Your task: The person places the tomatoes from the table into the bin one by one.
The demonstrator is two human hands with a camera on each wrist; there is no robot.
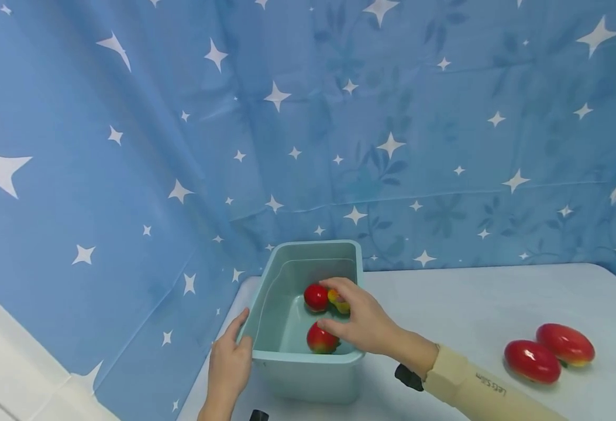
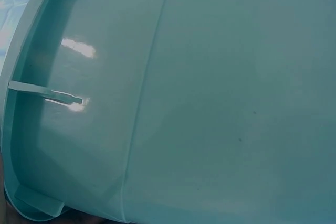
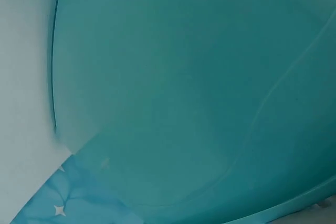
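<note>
A pale teal plastic bin [image 1: 308, 356] stands at the table's left end. My left hand [image 1: 229, 356] grips its left rim near the front corner. Arched over the fruit inside is my right hand [image 1: 362, 316], thumb and fingers spread apart. A round red fruit [image 1: 316, 297] lies by the fingertips, and a yellow-and-red fruit [image 1: 339, 301] shows through the gap of the hand, partly hidden. Under the thumb is a red mango-like fruit [image 1: 320, 342] with a yellowish lower side. Both wrist views are mostly filled by the bin's wall [image 2: 210, 98] [image 3: 157, 77].
Two glossy red mango-like fruits [image 1: 532, 361] [image 1: 565, 344] lie side by side on the white table [image 1: 444, 304] at the right. A blue curtain [image 1: 308, 117] with white stars hangs behind the table and along its left side.
</note>
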